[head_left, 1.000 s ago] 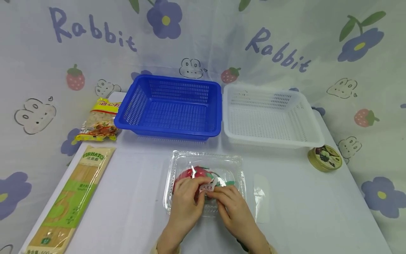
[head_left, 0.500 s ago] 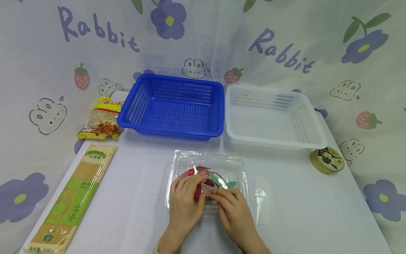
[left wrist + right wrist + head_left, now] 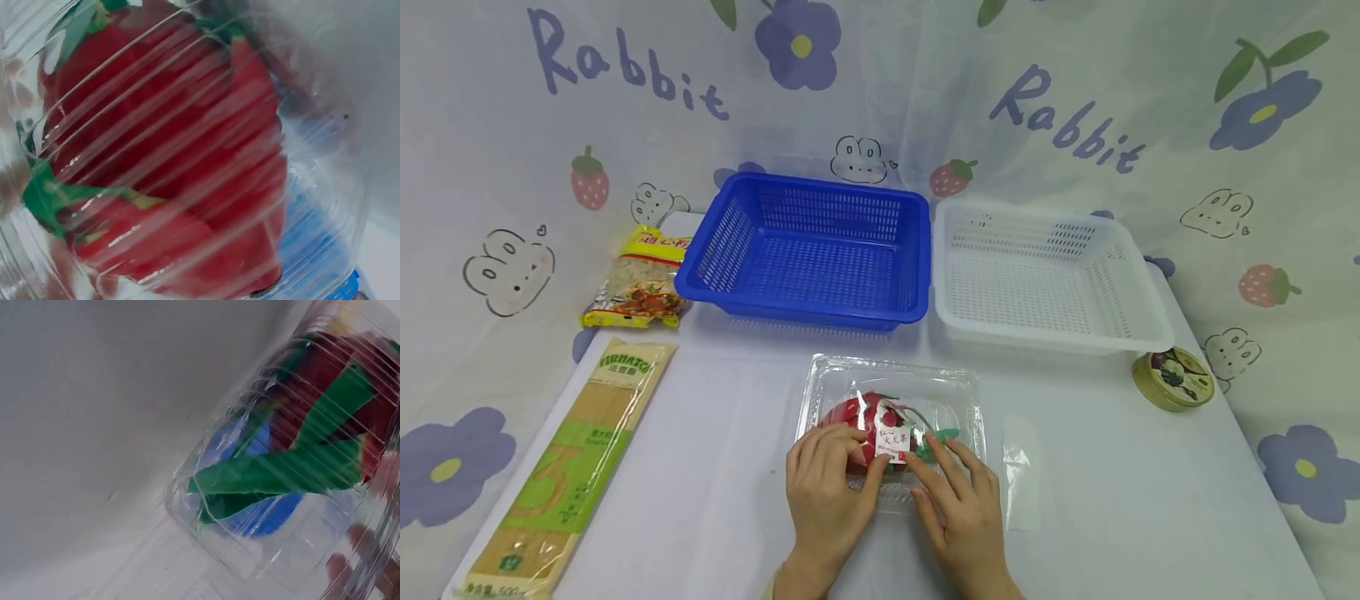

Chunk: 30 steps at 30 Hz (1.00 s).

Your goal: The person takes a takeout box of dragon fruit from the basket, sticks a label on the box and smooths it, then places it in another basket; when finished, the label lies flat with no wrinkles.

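A clear plastic clamshell box (image 3: 958, 383) lies in front of me with a red dragon fruit (image 3: 853, 410) inside. On its lid sits a small white label (image 3: 892, 442) with red print and a fruit picture. My left hand (image 3: 831, 483) rests on the lid's left part, thumb at the label's lower left edge. My right hand (image 3: 958, 504) touches the lid on the other side, fingertips spread by the label's right edge. Through ribbed plastic, the left wrist view shows the fruit's red body (image 3: 169, 144); green leaves (image 3: 281, 472) fill much of the box in the right wrist view.
Behind the box stand a blue basket (image 3: 820, 312) and a white basket (image 3: 1045, 333). Spaghetti (image 3: 561, 479) and a yellow food bag (image 3: 643, 283) lie left. A round gold tin (image 3: 1172, 379) sits right. A translucent strip (image 3: 1022, 483) lies beside the box.
The label, earlier held between both hands' fingers, now lies on the lid. My fingers have let go and spread apart, left hand lower and leftward, right hand slightly right.
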Motion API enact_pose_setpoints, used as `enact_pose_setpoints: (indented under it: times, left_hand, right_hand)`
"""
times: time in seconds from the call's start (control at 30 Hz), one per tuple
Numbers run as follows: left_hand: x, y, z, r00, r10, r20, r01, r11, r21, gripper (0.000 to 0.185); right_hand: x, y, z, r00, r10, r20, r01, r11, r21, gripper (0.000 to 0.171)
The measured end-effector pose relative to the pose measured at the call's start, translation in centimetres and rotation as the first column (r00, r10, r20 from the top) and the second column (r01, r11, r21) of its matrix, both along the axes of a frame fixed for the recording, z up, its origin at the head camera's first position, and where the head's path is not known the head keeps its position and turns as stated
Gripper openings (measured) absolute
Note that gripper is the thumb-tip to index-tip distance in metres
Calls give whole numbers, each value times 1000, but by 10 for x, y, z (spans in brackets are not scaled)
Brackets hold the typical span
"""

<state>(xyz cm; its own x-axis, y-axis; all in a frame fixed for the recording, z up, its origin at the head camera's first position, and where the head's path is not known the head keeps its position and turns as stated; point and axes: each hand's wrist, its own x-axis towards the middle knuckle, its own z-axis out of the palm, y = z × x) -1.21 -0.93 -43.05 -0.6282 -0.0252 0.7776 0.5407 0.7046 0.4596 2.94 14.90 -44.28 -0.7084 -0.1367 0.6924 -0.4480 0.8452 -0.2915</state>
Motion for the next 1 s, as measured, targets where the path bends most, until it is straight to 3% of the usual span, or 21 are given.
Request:
enact_pose_setpoints:
  times: [0.2,0.33,0.47,0.67,0.87,1.0]
  left_hand:
    - [-3,-2,-3,996,-75,-46,73,996,-52,16]
    - [-4,-3,0,988,-153,-30,148,981,-126,12]
    - [-5,-3,4,984,-178,-5,174,967,-187,14]
    - [-5,-3,7,988,-137,69,151,949,-276,15]
    - [-8,-2,9,990,-60,131,110,904,-413,36]
    - [-5,0,9,985,-2,172,84,878,-472,46]
  right_hand:
    - [-2,1,1,1000,11,-24,-11,1000,-19,35]
    - [-6,-2,4,997,44,-68,-44,999,-3,34]
    - [-12,-4,8,989,103,-110,-100,994,32,33]
    - [-15,-6,18,994,103,-24,-101,992,70,38]
    - [-20,-8,23,991,7,131,-29,985,167,37]
    - [-24,-10,24,983,-29,180,-12,976,218,41]
